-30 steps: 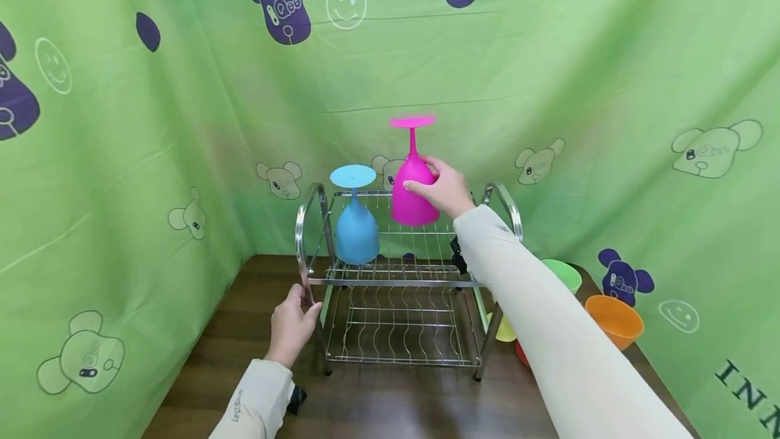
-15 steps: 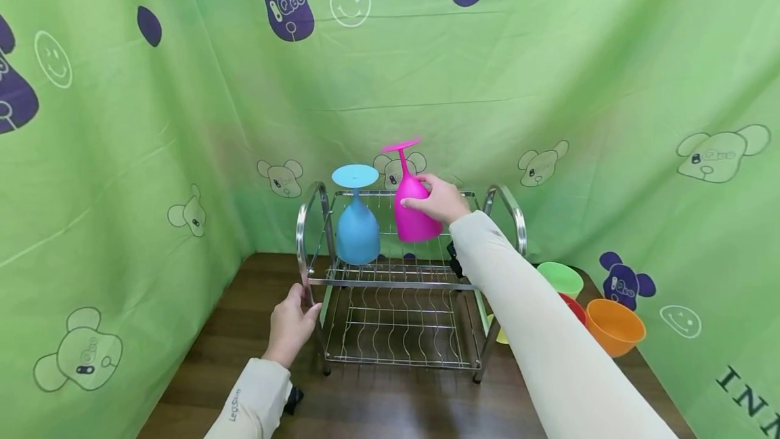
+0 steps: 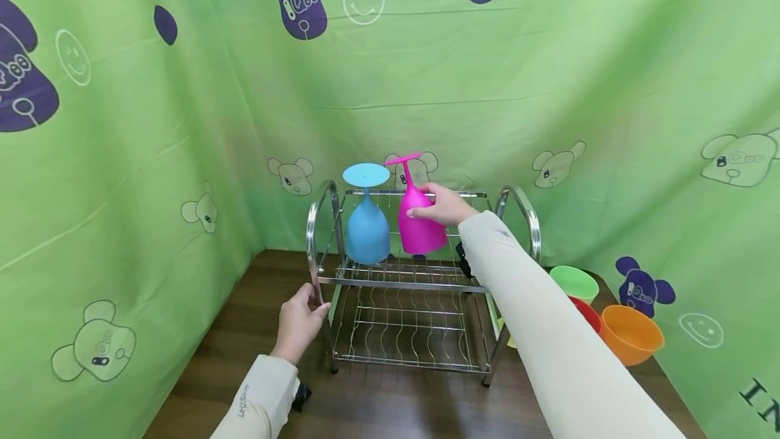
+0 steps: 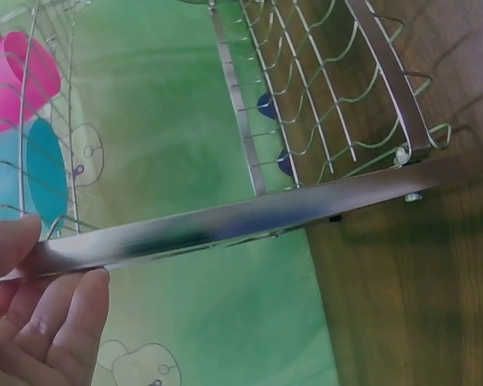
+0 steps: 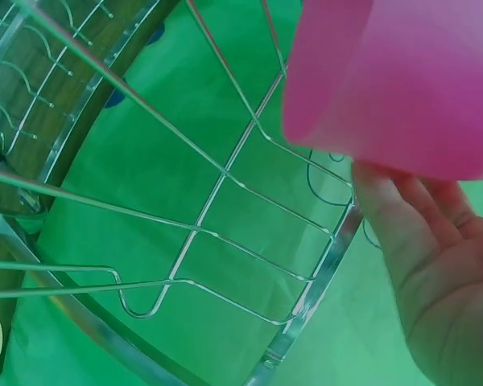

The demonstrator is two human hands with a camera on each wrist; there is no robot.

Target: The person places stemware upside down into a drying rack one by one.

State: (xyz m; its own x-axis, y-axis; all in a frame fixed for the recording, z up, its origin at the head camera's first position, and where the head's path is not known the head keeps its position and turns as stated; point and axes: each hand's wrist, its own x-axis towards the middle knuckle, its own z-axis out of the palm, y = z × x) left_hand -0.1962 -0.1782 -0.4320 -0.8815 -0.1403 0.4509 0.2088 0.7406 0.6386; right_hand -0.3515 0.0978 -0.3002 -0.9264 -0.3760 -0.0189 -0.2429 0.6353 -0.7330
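Observation:
A pink plastic goblet [image 3: 422, 232] is held upside down by my right hand [image 3: 445, 206], thumb and fingers around its bowl. It leans a little, stem toward the left, low over the upper tier of a two-tier metal dish rack [image 3: 408, 284]. Beside it on that tier a blue goblet [image 3: 367, 232] stands inverted, its round foot up. My left hand [image 3: 300, 324] pinches the rack's left front leg between thumb and fingers. In the right wrist view, the pink bowl [image 5: 394, 88] hangs close over the wires; in the left wrist view, fingers [image 4: 76, 326] grip the metal bar.
Right of the rack, partly behind my right sleeve, stand a green cup [image 3: 575, 283], a red cup [image 3: 586, 315] and an orange cup [image 3: 631, 336]. A bit of yellow shows by the rack's right leg. Green printed cloth [image 3: 426, 73] hangs behind and at both sides.
My right hand has lowered the pink goblet toward the rack's upper tier, and the goblet has tipped slightly. The left hand keeps its hold on the leg. The head view has shifted slightly.

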